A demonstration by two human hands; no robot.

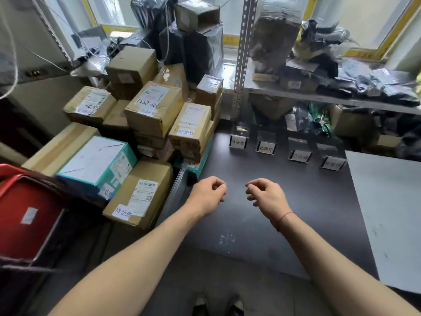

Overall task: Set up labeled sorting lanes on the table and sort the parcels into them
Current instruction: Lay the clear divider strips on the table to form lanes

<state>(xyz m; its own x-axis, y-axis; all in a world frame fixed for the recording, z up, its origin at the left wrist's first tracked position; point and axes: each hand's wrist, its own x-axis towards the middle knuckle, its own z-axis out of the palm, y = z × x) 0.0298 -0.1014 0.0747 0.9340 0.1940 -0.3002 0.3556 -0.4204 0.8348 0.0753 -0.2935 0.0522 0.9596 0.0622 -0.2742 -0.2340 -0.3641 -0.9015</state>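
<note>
Over the dark table (273,220) my left hand (208,193) and right hand (265,192) hover side by side, fingers loosely curled, thumbs near forefingers, and I see nothing in them. Several small label stands line the table's far edge, from the leftmost stand (238,142) to the rightmost stand (333,164). Left of the table is a pile of cardboard parcels (152,110), many with white stickers. A labelled brown box (139,197) and a teal-and-white box (98,163) lie nearest my left hand.
A red bin (27,213) stands at the lower left. Behind the label stands, a metal shelf (330,99) holds black bags and boxes. A white board (387,201) covers the table's right side. A clear sheet (180,179) leans at the table's left edge.
</note>
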